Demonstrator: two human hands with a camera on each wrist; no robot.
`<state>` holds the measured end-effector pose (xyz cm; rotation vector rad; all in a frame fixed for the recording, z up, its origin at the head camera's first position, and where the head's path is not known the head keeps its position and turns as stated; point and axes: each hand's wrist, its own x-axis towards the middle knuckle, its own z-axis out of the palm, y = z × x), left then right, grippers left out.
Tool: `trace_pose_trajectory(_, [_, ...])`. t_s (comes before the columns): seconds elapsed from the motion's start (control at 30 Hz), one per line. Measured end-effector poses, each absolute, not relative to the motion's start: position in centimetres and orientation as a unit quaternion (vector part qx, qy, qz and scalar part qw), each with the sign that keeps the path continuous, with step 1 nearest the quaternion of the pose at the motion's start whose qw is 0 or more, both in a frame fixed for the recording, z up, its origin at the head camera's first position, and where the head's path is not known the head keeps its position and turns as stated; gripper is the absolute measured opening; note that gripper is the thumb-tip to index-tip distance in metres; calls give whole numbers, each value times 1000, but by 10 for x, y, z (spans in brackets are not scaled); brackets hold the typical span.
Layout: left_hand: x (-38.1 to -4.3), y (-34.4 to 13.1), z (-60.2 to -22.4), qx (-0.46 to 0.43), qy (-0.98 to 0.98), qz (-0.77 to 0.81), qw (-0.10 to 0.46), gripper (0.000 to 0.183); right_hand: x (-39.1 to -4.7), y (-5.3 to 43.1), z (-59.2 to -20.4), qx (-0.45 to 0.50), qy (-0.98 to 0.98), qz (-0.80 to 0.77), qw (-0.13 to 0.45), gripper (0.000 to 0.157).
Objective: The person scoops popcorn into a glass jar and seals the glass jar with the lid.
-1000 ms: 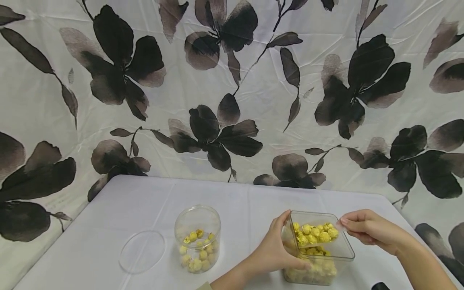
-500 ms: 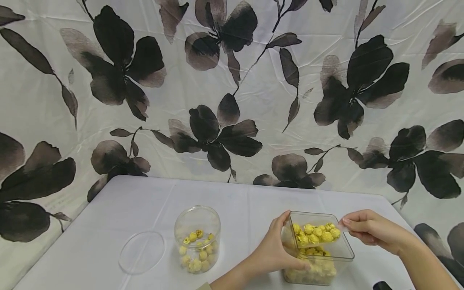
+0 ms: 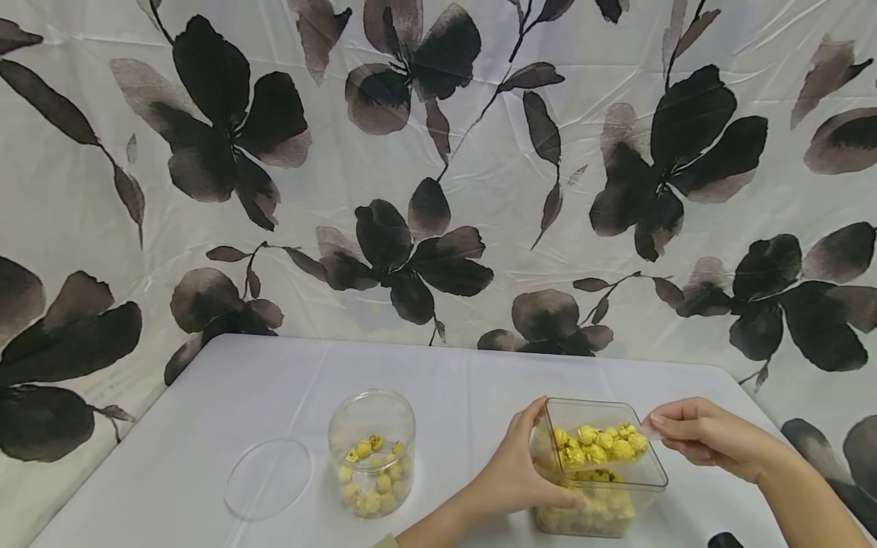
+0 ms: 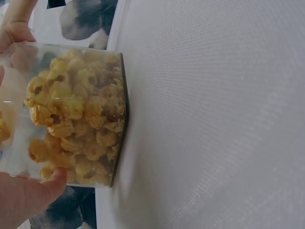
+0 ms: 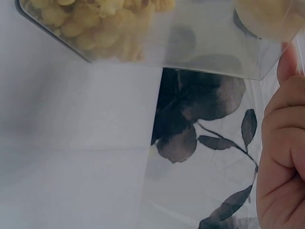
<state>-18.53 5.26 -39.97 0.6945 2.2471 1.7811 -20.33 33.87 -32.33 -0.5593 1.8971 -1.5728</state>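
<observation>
A clear square-topped box (image 3: 654, 484) with yellow popcorn in its lower part stands at the table's right. My left hand (image 3: 510, 472) grips its left side, thumb across the front and fingers behind. In the left wrist view the thumb (image 4: 45, 191) presses the box wall beside the popcorn (image 4: 76, 109). My right hand (image 3: 712, 438) pinches the pale handle of a translucent scoop (image 3: 651, 428) at the box's right rim. Heaped popcorn (image 3: 596, 447) lies on the scoop, inside the box mouth. The right wrist view shows the curled right hand (image 5: 286, 148) beside the box.
Left of the box, a round clear jar (image 3: 371, 472) stands uncovered with some popcorn in it. A clear round lid (image 3: 229, 479) lies flat farther left. A small black object (image 3: 725, 540) shows at the front edge. Floral cloth (image 3: 411, 190) hangs behind the white table (image 3: 473, 403).
The scoop with its popcorn has shifted slightly right and up inside the box mouth, the right hand moving with it. The left hand keeps its grip on the box.
</observation>
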Motion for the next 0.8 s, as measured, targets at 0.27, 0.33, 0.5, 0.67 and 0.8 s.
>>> trace_pose_trajectory(0.27, [-185, 53, -400, 232, 763, 595, 101, 110, -203, 340, -324, -201, 712, -597, 309, 35])
trace_pose_trajectory(0.33, [-185, 53, -400, 230, 765, 593, 100, 110, -204, 338, -323, -200, 712, -597, 309, 35])
trace_pose_trajectory(0.5, [-185, 53, -400, 230, 763, 595, 102, 110, -206, 336, -323, -202, 722, -593, 293, 34])
trace_pose_trajectory(0.67, [-186, 54, -399, 230, 762, 596, 101, 110, -208, 335, -323, -194, 726, -595, 286, 35])
trace_pose_trajectory(0.8, [-185, 53, -398, 224, 763, 598, 103, 110, -209, 336, -322, -191, 722, -598, 292, 35])
